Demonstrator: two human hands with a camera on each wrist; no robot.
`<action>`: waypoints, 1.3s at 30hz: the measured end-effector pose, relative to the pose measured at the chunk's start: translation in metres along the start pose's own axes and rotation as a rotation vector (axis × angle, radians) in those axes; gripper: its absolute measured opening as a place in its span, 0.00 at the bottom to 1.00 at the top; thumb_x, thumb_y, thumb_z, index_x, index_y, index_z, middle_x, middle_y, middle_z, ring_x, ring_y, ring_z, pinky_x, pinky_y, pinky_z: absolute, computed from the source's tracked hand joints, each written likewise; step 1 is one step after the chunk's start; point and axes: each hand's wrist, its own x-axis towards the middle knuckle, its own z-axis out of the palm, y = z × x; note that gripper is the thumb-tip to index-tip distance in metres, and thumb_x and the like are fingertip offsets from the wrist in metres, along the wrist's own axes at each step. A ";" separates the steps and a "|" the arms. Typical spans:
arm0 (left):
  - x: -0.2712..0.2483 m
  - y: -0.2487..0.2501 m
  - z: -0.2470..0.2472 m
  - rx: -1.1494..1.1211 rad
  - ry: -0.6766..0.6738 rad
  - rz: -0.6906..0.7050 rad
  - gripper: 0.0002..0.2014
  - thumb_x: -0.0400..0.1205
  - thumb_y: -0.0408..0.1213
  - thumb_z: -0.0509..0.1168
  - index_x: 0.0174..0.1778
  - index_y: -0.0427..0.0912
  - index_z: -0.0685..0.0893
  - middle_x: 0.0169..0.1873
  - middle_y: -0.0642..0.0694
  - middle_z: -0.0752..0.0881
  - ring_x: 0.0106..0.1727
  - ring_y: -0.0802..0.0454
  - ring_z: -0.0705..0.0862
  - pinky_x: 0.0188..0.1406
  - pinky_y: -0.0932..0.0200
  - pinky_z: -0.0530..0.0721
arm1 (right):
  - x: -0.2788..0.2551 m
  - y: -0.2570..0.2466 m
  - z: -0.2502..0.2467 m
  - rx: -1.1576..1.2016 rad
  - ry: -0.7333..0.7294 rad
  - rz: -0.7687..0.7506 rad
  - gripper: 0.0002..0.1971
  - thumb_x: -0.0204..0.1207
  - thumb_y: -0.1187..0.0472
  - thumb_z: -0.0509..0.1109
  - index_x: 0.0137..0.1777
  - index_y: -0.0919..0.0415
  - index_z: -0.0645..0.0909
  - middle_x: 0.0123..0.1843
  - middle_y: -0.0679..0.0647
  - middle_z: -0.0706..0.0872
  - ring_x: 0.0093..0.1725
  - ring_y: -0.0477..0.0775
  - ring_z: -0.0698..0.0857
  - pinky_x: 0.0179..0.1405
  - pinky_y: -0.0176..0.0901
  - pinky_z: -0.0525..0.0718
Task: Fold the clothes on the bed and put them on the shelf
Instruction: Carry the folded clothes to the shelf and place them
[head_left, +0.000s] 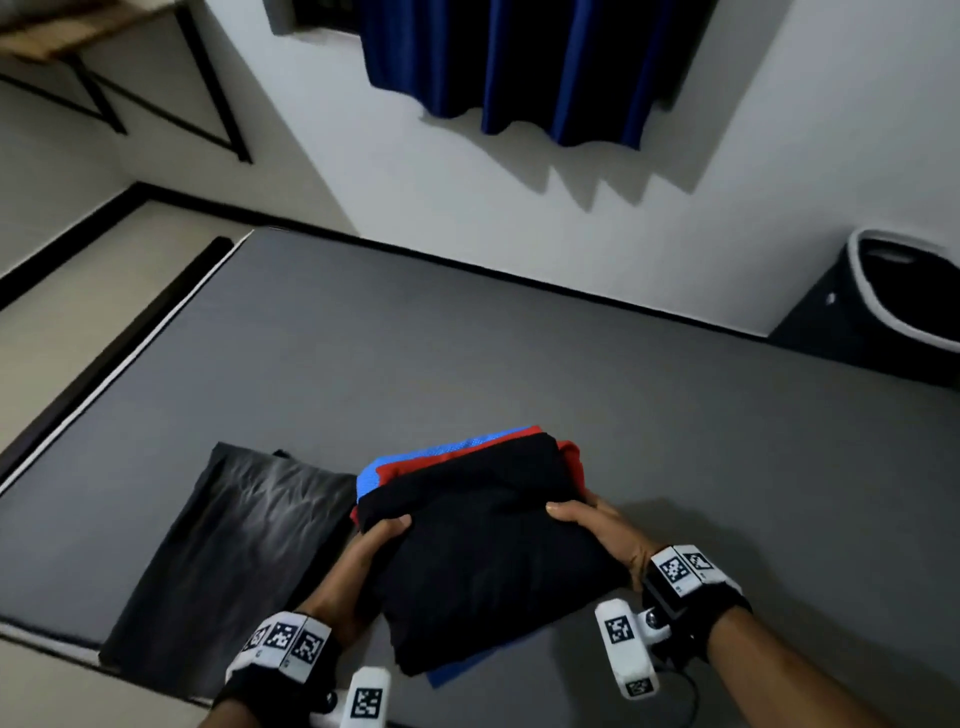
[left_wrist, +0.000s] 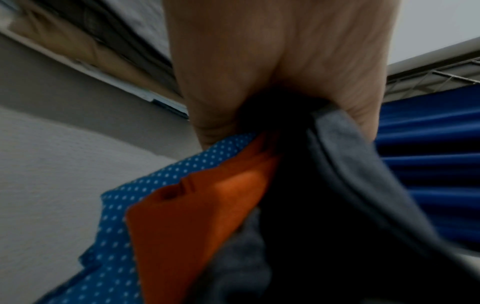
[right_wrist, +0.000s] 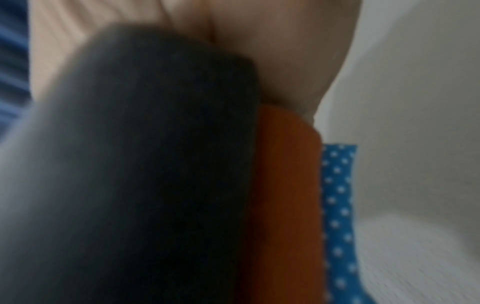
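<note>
A stack of folded clothes (head_left: 483, 551) is held above the grey bed (head_left: 467, 353): a black garment on top, a red one (head_left: 415, 465) under it, a blue dotted one (head_left: 374, 475) at the bottom. My left hand (head_left: 363, 556) grips the stack's left side, thumb on top. My right hand (head_left: 597, 525) grips its right side the same way. The left wrist view shows the red (left_wrist: 197, 222), blue (left_wrist: 116, 246) and black (left_wrist: 324, 216) layers under the left hand (left_wrist: 272, 61). In the right wrist view the right hand (right_wrist: 272, 51) clasps the black layer (right_wrist: 155, 164).
A folded dark grey garment (head_left: 228, 566) lies on the bed left of the stack. A dark laundry basket (head_left: 893, 306) stands at the far right by the wall. A wooden shelf on black brackets (head_left: 78, 36) hangs top left. A blue curtain (head_left: 519, 67) hangs on the far wall.
</note>
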 end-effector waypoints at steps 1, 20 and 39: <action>-0.001 0.006 0.009 0.011 -0.007 -0.010 0.19 0.81 0.39 0.66 0.67 0.37 0.81 0.57 0.34 0.89 0.58 0.38 0.89 0.58 0.46 0.83 | -0.009 -0.004 -0.005 0.026 0.020 -0.012 0.36 0.53 0.50 0.82 0.65 0.57 0.82 0.54 0.58 0.92 0.55 0.59 0.90 0.53 0.45 0.86; -0.047 0.026 0.277 0.420 -0.405 -0.181 0.20 0.82 0.43 0.64 0.65 0.33 0.83 0.57 0.34 0.89 0.57 0.40 0.89 0.59 0.47 0.83 | -0.233 -0.018 -0.163 0.464 0.322 -0.257 0.27 0.78 0.59 0.70 0.77 0.55 0.71 0.69 0.65 0.83 0.68 0.68 0.82 0.73 0.65 0.75; -0.145 -0.142 0.586 0.763 -0.805 -0.269 0.24 0.77 0.45 0.67 0.64 0.31 0.83 0.55 0.29 0.88 0.49 0.37 0.90 0.51 0.48 0.86 | -0.498 0.066 -0.366 0.791 0.680 -0.440 0.11 0.80 0.62 0.66 0.53 0.50 0.89 0.50 0.60 0.92 0.48 0.59 0.92 0.46 0.51 0.84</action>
